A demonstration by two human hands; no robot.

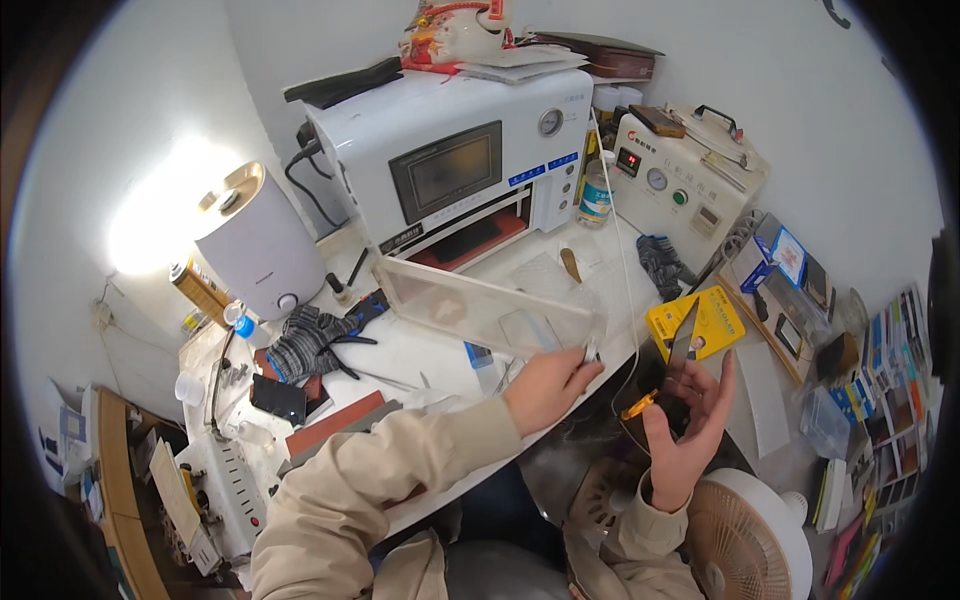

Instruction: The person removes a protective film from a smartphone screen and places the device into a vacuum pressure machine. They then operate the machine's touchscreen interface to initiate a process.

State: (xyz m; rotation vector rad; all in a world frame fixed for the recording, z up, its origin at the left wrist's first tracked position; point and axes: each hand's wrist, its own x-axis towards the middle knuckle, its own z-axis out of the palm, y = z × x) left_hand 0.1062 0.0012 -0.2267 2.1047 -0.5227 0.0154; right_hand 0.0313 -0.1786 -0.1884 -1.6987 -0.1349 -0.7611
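Here, seen from the head camera:
Left hand: the left hand point(545, 385) reaches over the front edge of the white table point(420, 350), fingers pressed together on a small silvery tool point(590, 350); what kind of tool is too small to tell.
Right hand: the right hand point(690, 425) is held palm up off the table edge, fingers curled loosely around a dark phone point(680, 385) that lies in the palm.
Phone: its upper end points toward a yellow card point(697, 322) on the table; a small orange piece point(638, 405) sits at the thumb side of the phone.
Clear cover: a clear plastic cover point(470, 300) lies tilted in front of the white machine point(450, 165), just beyond the left hand.
Cable: a thin white cable point(622, 250) runs down from the machine past the left hand.
Left side: a white humidifier point(258, 240) stands by the wall, with striped gloves point(305, 340) and a power strip point(235, 485) nearer the person.
Right side: a second beige machine point(680, 180) with dials, and a white fan point(745, 540) below the right hand.
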